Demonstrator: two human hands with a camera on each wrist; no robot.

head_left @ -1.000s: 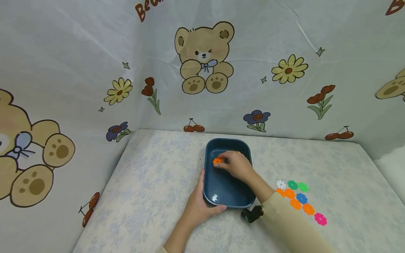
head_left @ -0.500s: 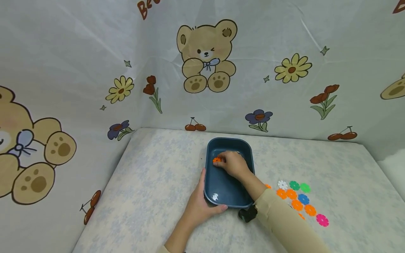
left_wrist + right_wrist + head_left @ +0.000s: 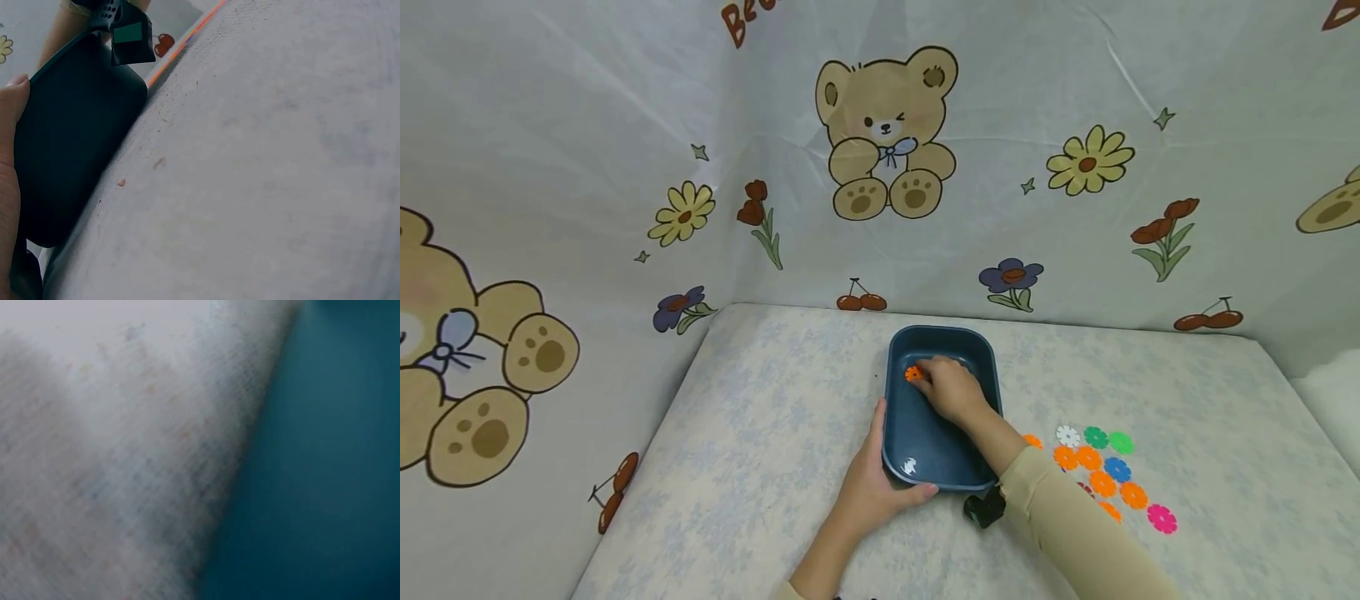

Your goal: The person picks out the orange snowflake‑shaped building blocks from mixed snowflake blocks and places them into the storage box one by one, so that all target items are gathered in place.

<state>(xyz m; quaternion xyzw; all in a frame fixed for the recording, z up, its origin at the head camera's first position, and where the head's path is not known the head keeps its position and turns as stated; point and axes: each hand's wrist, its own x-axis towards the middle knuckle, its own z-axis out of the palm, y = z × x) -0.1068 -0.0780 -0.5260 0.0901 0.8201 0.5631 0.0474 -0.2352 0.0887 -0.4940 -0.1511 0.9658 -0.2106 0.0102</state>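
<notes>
Head view: right arm reaches forward over the dark blue tray (image 3: 981,350); right hand (image 3: 953,388) inside it, fingers curled down onto an orange flower piece (image 3: 913,373) near the tray's far left wall. Left hand (image 3: 872,487) grips the near left corner, thumb on the rim.

Left wrist view: thumb (image 3: 11,181) pressed flat against the tray's outer wall.

Right wrist view: blurred; only tray and table cloth (image 3: 106,475).
</notes>
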